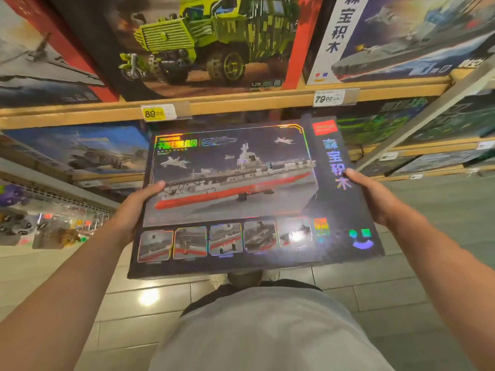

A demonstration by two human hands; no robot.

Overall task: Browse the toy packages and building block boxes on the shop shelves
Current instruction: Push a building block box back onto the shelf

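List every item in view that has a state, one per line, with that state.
aircraft carrier box: off the shelf, held face up by both hands.
left hand: grip on the box's left edge.
right hand: grip on the box's right edge.
green truck box: on the upper shelf, front out.
yellow price tag: on the shelf edge, reads 89.00.
white price tag: reads 79.00.

This carrier box [249,199] looks like glossy cardboard under my hands, with holographic foil lettering that flashes rainbow. The truck box [203,44] above is printed card, smooth, slightly shiny. The shelf edge [241,103] looks like matt pale wood. The floor tiles [150,298] are polished and mirror a lamp.
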